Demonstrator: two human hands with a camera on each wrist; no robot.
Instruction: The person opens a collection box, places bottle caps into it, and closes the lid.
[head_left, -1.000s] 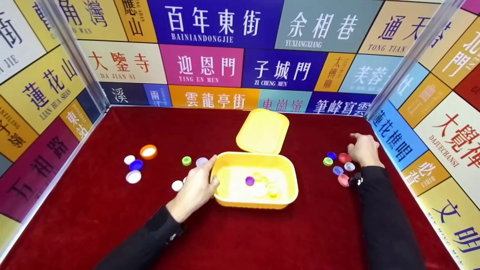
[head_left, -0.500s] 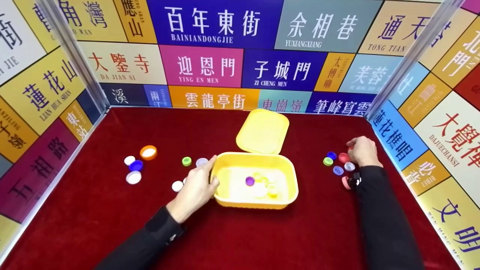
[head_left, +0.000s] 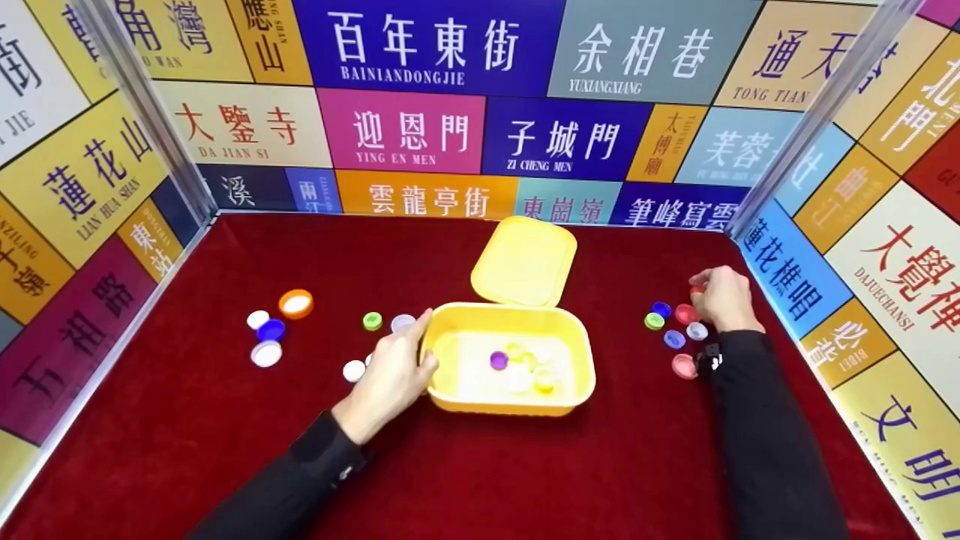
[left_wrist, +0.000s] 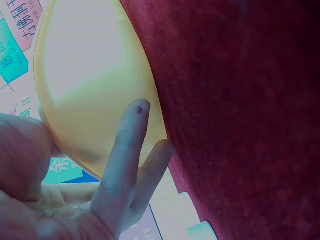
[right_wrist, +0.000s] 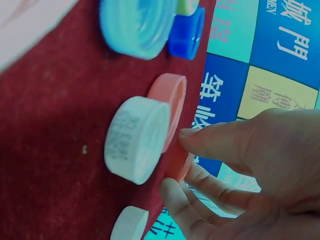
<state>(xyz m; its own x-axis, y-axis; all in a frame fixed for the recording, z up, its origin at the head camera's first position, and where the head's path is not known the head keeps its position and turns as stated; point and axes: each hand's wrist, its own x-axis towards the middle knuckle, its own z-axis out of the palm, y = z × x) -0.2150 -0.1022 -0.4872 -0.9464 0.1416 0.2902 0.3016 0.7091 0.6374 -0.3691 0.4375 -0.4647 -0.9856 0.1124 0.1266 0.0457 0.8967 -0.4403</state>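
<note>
My left hand (head_left: 390,379) grips the left rim of a yellow plastic box (head_left: 510,405). In the left wrist view, fingers (left_wrist: 131,135) lie along the box's outer wall (left_wrist: 90,85), with the thumb at the rim. Inside sit a purple bottle cap (head_left: 499,361) and several yellow and pale caps. Far right, my right hand (head_left: 726,300) pinches an orange-red bottle cap (right_wrist: 177,162) between thumb and fingers. Close by that cap are a white cap (right_wrist: 135,142) with printed sides and a pinkish-red cap (right_wrist: 170,90); blue and green caps lie just beyond.
A yellow lid (head_left: 525,262) lies behind the box on the red cloth (head_left: 480,480). Left of the box are several caps, among them an orange one (head_left: 295,304), a blue one (head_left: 271,330) and a green one (head_left: 373,321). Printed panels (head_left: 405,135) wall the table.
My right hand's fingers have come down from a pointing pose and closed on the orange-red cap. The pinkish cap by the right wrist has shifted slightly. My left hand stays on the box.
</note>
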